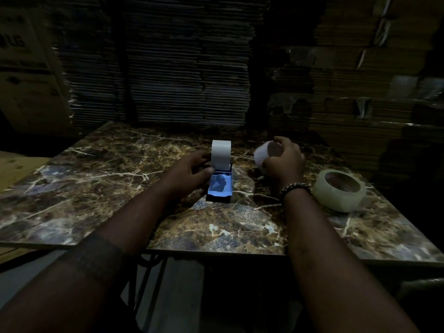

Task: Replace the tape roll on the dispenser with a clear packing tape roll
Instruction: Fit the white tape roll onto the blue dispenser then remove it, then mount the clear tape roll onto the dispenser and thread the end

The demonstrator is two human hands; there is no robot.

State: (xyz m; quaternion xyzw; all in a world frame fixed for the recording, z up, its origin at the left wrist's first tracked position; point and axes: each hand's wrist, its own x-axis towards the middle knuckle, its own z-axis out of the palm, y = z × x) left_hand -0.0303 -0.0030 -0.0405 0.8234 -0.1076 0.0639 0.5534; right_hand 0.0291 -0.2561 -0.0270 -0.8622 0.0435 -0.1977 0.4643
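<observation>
A dark tape dispenser (219, 188) stands at the middle of the marble table (96, 179), with a white tape roll (221, 153) upright on it. My left hand (192, 171) grips the dispenser's left side, thumb at the base of that roll. To the right, my right hand (282, 158) is raised a little above the table and holds a second whitish roll-shaped piece (262, 155); I cannot tell what it is in the dim light. A clear packing tape roll (340, 189) lies flat on the table at the right, beside my right wrist.
Tall stacks of flattened cardboard (168, 68) rise right behind the table, with more cardboard bundles (360, 80) at the back right and a carton (26, 68) at the left. The table's front edge (216, 252) runs under my forearms. The scene is very dark.
</observation>
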